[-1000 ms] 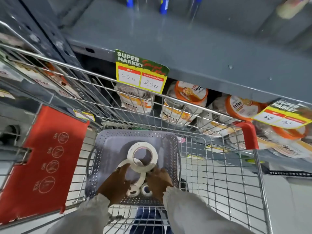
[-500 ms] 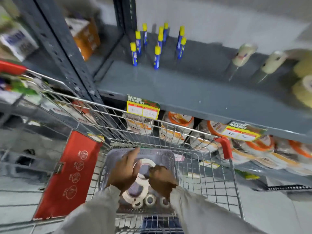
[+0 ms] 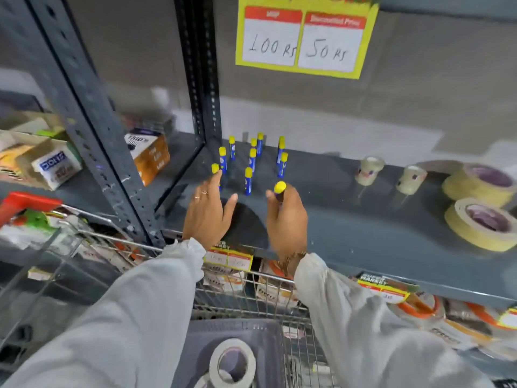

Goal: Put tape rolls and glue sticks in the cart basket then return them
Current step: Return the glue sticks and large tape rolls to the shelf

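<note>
Head view: both hands were raised over the grey shelf [image 3: 363, 225], above the cart [image 3: 246, 278].
Right hand [image 3: 286, 219]: it was closed round one glue stick [image 3: 279, 188], whose yellow cap was seen above the fingers while the blue barrel was mostly hidden in the fist.
Left hand [image 3: 208, 217]: it was seen spread and empty, its fingertips just beside the nearest of the standing glue sticks [image 3: 249, 161].
Tape rolls: one tape roll [image 3: 232, 362] was seen in the grey basket [image 3: 263, 331] inside the cart; two wide rolls [image 3: 481, 222] were left lying on the shelf, well apart to the right.
Handling: the sticks were judged light, stiff and smooth-sided, and easily toppled when standing close together.
Hold: the barrel below the cap was judged the best place, pinched from the sides.
Stage: loading was judged under way.
</note>
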Available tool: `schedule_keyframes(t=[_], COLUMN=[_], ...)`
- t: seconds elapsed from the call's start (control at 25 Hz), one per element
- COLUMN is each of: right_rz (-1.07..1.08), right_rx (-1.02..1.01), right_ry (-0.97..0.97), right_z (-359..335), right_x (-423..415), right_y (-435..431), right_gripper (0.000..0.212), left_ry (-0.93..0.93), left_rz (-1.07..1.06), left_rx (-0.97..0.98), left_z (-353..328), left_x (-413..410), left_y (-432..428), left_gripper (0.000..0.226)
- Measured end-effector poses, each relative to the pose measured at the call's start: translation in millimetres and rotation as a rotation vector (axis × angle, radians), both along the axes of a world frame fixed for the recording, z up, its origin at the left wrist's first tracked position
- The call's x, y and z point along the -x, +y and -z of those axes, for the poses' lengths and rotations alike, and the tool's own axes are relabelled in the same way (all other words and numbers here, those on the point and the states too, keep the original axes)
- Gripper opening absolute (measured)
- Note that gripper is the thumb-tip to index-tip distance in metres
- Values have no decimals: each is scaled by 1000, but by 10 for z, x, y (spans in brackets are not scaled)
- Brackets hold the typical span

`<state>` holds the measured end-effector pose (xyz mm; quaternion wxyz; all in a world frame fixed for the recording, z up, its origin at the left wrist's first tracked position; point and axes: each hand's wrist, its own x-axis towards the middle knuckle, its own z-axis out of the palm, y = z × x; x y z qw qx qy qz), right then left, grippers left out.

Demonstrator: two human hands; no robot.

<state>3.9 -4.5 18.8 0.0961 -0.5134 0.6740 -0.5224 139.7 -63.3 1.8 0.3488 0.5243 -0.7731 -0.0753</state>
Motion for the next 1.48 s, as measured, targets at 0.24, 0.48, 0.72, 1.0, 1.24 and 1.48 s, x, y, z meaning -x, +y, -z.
schedule_keyframes(t=[0.24, 0.48, 0.72, 1.0, 1.24, 1.48], right_rz=[101, 97, 110, 115, 138, 188], right_rx=[-250, -281, -253, -192, -145, -172], right_ry=[-22, -36, -89, -110, -98, 544], right_z=[117, 292, 296, 302, 382, 624], right_x=[272, 306, 301, 253, 157, -257], right_y=[-603, -760, -756, -682, -448, 157], right_gripper=[24, 22, 27, 43, 53, 65], left_ry=[-63, -37, -42, 48, 109, 310], left_rz=[-173, -127, -109, -81, -57, -66], left_rx=[-59, -24, -32, -58, -22, 75], left_z=[313, 343, 329, 273, 294, 321], left_x=[68, 41, 40, 37, 20, -47], left_y=[-249, -268, -264, -256, -255, -12], left_gripper=[83, 84, 83, 77, 73, 54])
